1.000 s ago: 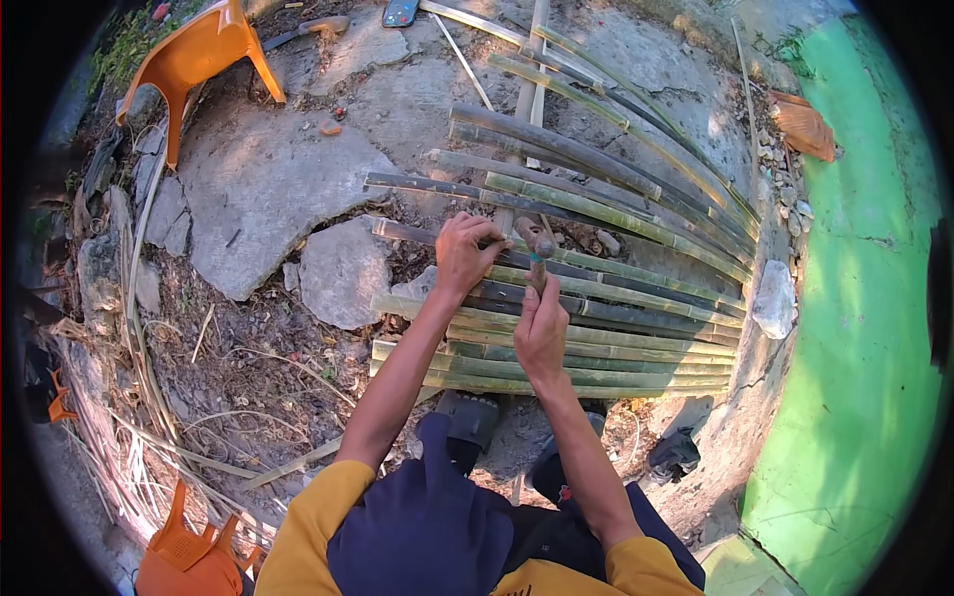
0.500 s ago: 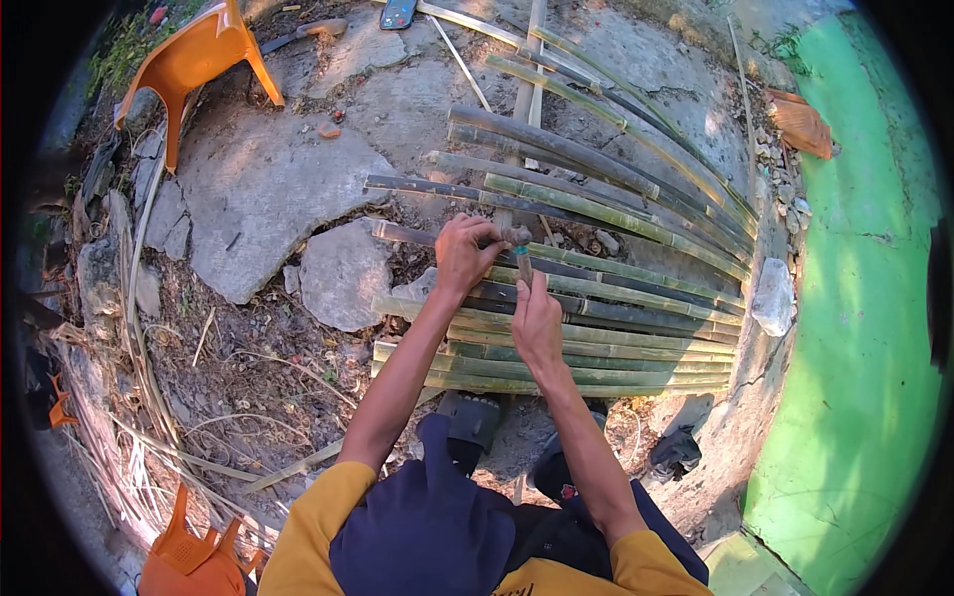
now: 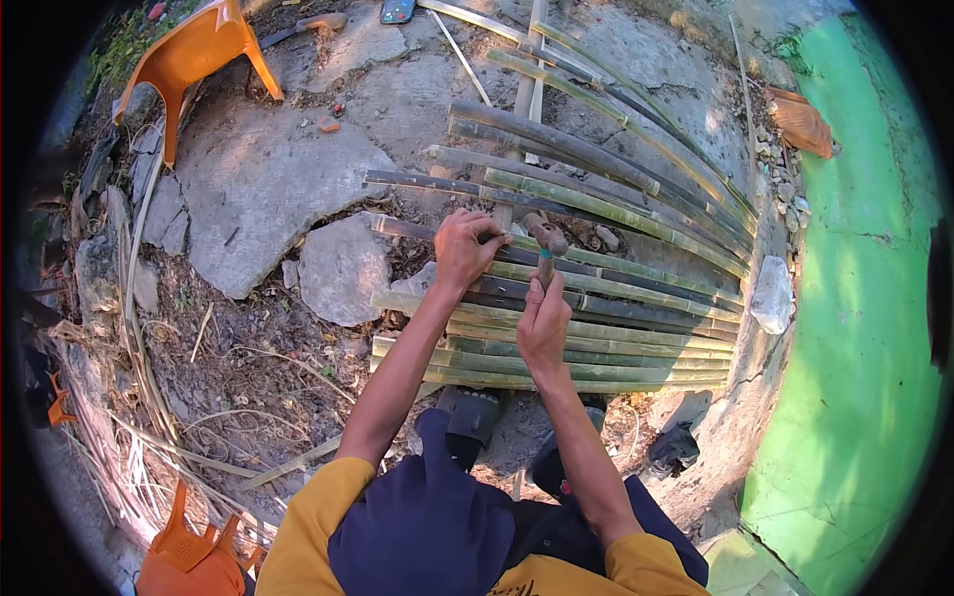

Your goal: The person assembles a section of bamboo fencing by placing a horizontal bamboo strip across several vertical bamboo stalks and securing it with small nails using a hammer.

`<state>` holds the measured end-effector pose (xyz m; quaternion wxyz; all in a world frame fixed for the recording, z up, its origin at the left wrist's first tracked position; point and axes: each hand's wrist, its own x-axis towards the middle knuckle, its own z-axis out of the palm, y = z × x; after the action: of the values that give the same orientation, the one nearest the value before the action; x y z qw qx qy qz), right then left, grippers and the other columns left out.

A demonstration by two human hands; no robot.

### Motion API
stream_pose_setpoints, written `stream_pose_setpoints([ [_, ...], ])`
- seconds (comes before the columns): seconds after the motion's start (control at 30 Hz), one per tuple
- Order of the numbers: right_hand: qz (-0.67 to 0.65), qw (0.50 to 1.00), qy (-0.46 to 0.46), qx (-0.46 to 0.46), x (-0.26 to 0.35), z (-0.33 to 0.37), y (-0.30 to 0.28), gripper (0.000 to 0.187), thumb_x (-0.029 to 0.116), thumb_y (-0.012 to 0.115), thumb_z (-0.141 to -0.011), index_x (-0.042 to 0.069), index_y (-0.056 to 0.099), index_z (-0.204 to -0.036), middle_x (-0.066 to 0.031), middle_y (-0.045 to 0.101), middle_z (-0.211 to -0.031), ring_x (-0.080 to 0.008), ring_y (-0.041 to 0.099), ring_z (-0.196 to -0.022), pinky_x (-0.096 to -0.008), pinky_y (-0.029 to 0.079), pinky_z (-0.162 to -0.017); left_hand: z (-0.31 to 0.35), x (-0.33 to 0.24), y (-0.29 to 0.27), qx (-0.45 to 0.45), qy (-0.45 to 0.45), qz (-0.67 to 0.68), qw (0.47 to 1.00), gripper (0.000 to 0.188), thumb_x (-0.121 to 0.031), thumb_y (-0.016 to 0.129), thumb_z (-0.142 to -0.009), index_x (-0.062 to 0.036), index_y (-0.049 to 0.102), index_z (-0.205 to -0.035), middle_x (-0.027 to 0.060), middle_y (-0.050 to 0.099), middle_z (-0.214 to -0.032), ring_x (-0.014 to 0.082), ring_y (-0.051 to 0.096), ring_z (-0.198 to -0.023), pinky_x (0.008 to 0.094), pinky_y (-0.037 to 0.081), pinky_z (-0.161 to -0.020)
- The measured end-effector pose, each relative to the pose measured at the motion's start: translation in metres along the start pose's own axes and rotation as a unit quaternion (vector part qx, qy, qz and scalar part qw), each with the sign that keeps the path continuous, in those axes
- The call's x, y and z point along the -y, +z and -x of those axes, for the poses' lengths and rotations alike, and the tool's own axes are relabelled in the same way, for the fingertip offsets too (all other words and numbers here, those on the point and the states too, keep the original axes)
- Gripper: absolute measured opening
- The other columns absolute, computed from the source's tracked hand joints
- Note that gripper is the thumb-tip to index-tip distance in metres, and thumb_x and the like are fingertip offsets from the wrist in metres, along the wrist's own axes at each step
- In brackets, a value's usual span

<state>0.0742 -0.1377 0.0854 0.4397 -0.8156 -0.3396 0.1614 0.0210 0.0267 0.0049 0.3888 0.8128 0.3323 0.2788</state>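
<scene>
My right hand (image 3: 544,326) is closed round the handle of a hammer (image 3: 546,234), whose head is raised over the slats. Beside it, my left hand (image 3: 463,250) has thumb and forefinger pinched together at a dark bamboo slat (image 3: 402,229); whatever is between those fingertips is too small to name. Several split bamboo slats (image 3: 646,311), green and dark, lie side by side across a wooden batten (image 3: 528,97). They sit close together near my feet and further apart toward the far side.
An orange plastic chair (image 3: 194,62) stands at the far left, near a knife (image 3: 303,28) and a phone (image 3: 397,11). Broken concrete slabs (image 3: 288,184) cover the ground. A white stone (image 3: 772,295) rests by the green strip (image 3: 845,328) at right. Orange plastic furniture (image 3: 194,551) is at lower left.
The hammer head has moved up and right, away from my left fingertips, and its angle has turned. My left hand stays at nearly the same spot on the slat.
</scene>
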Motion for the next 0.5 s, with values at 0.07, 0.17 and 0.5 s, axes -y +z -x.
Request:
stream_pose_setpoints([
  [0.07,0.087,0.995,0.017,0.044,-0.011,-0.003,0.001,0.020,0.017,0.049,-0.115,-0.002,0.053,-0.120,-0.0321,0.068,-0.083,-0.0555,0.069,-0.079,-0.0605,0.047,-0.061,-0.006,-0.003,0.005,0.002,0.013,-0.001,1.000,0.016,-0.017,0.092,-0.076,-0.0080,0.080,-0.080,0.0014,0.076,-0.086,0.0246,0.067,-0.086,0.0386,0.054,-0.078],
  [0.17,0.115,0.984,0.061,0.118,-0.008,-0.015,-0.002,0.020,0.017,0.050,-0.115,-0.002,0.053,-0.121,-0.0320,0.069,-0.085,-0.0555,0.069,-0.080,-0.0594,0.048,-0.061,-0.002,0.000,0.004,0.000,0.007,-0.005,1.000,0.015,-0.016,0.092,-0.076,-0.0078,0.080,-0.079,0.0017,0.076,-0.086,0.0250,0.068,-0.086,0.0379,0.054,-0.078],
  [0.5,0.116,0.989,0.045,0.078,-0.015,-0.011,-0.001,0.017,0.018,0.052,-0.113,0.000,0.049,-0.112,-0.0319,0.064,-0.074,-0.0574,0.066,-0.076,-0.0631,0.043,-0.060,-0.001,0.000,0.004,0.009,-0.007,0.003,1.000,0.017,-0.019,0.093,-0.074,-0.0084,0.079,-0.079,0.0018,0.076,-0.086,0.0252,0.068,-0.087,0.0395,0.054,-0.079],
])
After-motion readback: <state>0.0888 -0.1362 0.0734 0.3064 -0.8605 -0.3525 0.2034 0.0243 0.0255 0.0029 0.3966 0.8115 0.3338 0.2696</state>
